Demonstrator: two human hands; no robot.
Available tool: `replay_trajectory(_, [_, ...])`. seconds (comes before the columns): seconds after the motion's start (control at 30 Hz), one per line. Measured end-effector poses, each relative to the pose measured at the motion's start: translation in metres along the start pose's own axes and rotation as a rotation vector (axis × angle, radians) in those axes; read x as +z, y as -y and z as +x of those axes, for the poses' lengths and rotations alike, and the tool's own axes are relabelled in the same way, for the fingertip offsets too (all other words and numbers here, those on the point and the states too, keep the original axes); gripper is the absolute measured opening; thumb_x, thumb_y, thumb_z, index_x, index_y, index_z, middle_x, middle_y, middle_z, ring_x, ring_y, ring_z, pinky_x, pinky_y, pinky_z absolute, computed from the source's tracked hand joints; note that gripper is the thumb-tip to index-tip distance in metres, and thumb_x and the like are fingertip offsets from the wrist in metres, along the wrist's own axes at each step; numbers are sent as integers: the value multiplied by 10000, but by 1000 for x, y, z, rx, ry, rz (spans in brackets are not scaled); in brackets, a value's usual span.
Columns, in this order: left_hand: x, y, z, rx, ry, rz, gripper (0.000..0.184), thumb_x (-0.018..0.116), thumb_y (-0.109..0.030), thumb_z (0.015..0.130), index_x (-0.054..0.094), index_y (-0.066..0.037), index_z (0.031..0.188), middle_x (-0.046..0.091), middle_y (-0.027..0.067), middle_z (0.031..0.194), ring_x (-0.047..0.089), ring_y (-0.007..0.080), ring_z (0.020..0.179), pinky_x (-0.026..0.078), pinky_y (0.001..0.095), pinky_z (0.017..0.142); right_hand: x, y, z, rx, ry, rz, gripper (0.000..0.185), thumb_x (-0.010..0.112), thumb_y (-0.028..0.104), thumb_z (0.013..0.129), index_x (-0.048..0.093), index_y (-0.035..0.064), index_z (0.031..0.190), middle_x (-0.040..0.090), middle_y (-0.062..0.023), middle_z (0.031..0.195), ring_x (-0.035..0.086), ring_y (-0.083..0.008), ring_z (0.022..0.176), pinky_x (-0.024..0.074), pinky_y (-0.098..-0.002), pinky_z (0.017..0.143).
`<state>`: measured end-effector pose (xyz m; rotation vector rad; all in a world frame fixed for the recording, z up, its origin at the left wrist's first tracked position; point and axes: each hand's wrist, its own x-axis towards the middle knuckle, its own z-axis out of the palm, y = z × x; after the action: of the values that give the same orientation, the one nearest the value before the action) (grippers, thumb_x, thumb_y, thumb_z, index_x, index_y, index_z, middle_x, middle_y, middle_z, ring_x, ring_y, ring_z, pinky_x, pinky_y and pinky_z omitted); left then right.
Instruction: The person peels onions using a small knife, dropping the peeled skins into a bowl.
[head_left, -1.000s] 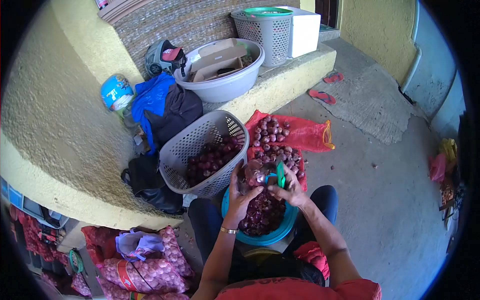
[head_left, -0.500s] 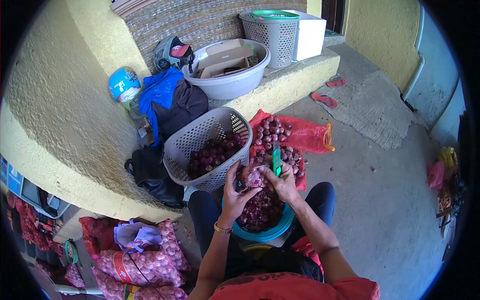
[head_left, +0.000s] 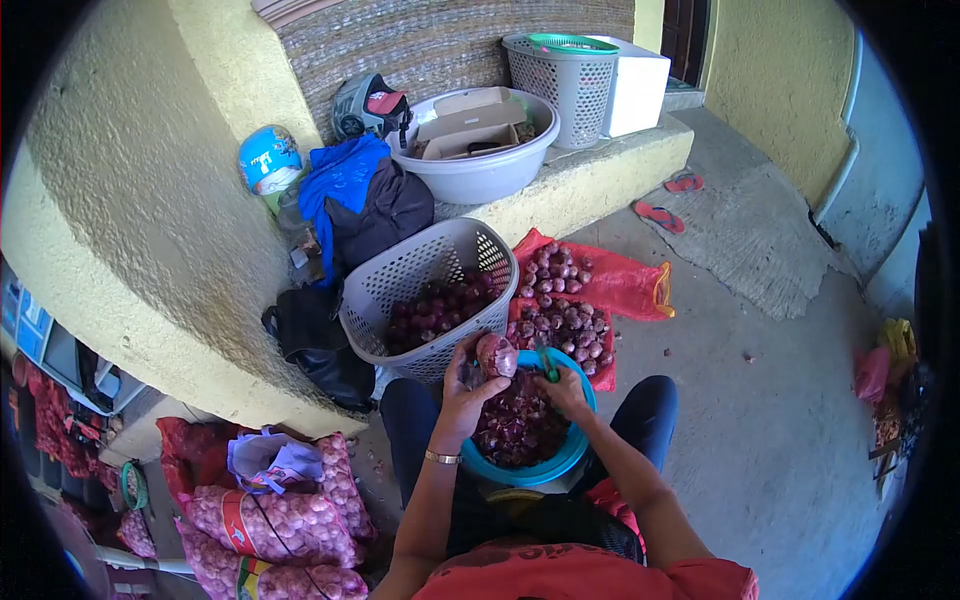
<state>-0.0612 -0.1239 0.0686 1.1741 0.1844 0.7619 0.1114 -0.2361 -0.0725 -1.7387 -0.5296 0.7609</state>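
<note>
My left hand (head_left: 467, 396) is closed around a red onion (head_left: 496, 356), raised over the left rim of a turquoise basin (head_left: 585, 405). Loose onion skins (head_left: 520, 420) fill much of that basin, which sits between my knees. In my right hand (head_left: 566, 388) is a green-handled knife (head_left: 547, 364), held above the basin's right side, apart from the onion. Beyond my left hand stands a grey plastic basket (head_left: 372, 300) holding several dark, shiny red onions (head_left: 440, 312). Past the basin, unpeeled onions (head_left: 565, 330) lie on a red mesh sack (head_left: 625, 290).
Mesh sacks of garlic or small onions (head_left: 290, 520) lie at lower left, a lilac bag (head_left: 275, 462) on top. A black bag (head_left: 325, 350) leans by the wall. A white tub (head_left: 480, 180) stands on the concrete step (head_left: 600, 180). Red flip-flops (head_left: 660, 217) lie on the floor.
My right hand and the knife have moved away from the onion, down and over the basin. My left hand still holds the onion, now more exposed. The view has shifted slightly.
</note>
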Motion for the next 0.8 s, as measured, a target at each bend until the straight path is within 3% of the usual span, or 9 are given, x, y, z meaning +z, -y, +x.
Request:
replay_trajectory(0.07, [3,-7,-1,-34,34,-61,746,756,12,723,384,-32,1368,469,65,1300,474,171,1209,363,337,1068,8,-45,11,39,-69,-234,225,755,206,723,661,16,798,629,-79,625,589,-165,561,475,-346,556])
replay_trajectory(0.17, [8,-17,-3,6,62,-106,740,749,8,730,380,-38,1371,458,63,1312,476,180,1213,355,334,1073,14,-58,2,7,-88,-276,250,773,235,711,662,26,792,619,-74,634,581,-172,544,464,-362,530])
replay_trajectory(0.23, [3,-15,-3,96,125,-22,736,699,34,751,342,-74,1386,483,121,1294,512,326,1212,396,483,1061,13,-58,0,12,-64,-282,257,768,234,691,671,22,798,632,-98,654,600,-198,570,475,-379,570])
replay_trajectory(0.37, [17,-24,-7,-58,22,-269,634,632,6,826,338,-108,1377,482,115,1289,510,306,1213,386,527,1064,16,-75,6,-44,-61,-398,295,757,241,648,686,14,821,647,-153,688,636,-272,625,490,-415,642])
replay_trajectory(0.43, [19,-23,-6,-106,-21,-545,504,562,-31,887,359,-130,1338,499,104,1247,520,279,1192,379,563,1063,17,-85,8,-27,-49,-439,300,758,234,647,687,12,835,651,-160,697,643,-280,637,494,-415,645])
replay_trajectory(0.8, [18,-12,4,-39,43,-438,395,556,-46,877,418,-134,1237,445,53,1257,523,248,1164,350,579,1076,16,-99,6,-11,-61,-430,317,768,248,672,690,6,859,668,-157,715,661,-287,663,509,-398,641])
